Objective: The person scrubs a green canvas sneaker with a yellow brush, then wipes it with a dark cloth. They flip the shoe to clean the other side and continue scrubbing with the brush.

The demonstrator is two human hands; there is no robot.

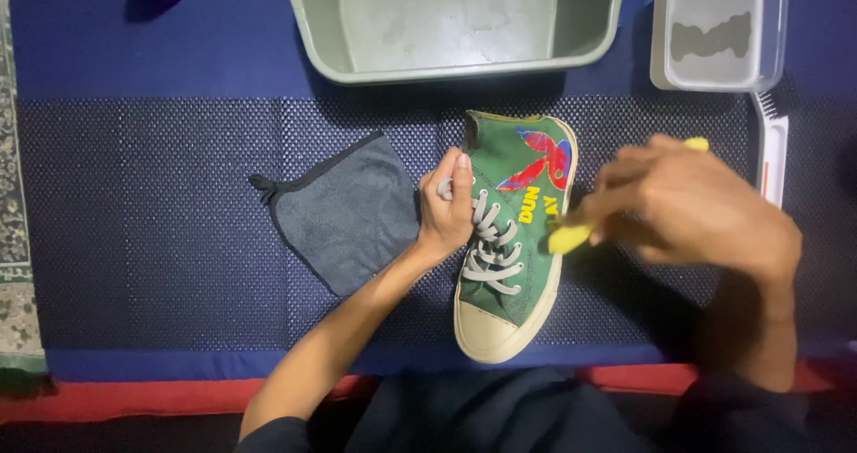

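A green high-top canvas shoe (527,265) with grey laces, a cream toe cap and a red-and-blue print lies on its side on a dark blue textured mat, toe toward me. My left hand (446,210) grips the shoe's laced edge near the tongue and holds it steady. My right hand (692,207) is closed around a small yellow brush (569,236), whose head touches the shoe's side panel by the yellow lettering.
A grey folded cloth (348,212) lies left of the shoe. A grey-green plastic basin (455,24) stands behind it. A clear plastic container (719,29) sits at the back right, with a white brush (772,149) below it. A patterned rug edge (11,194) runs along the left.
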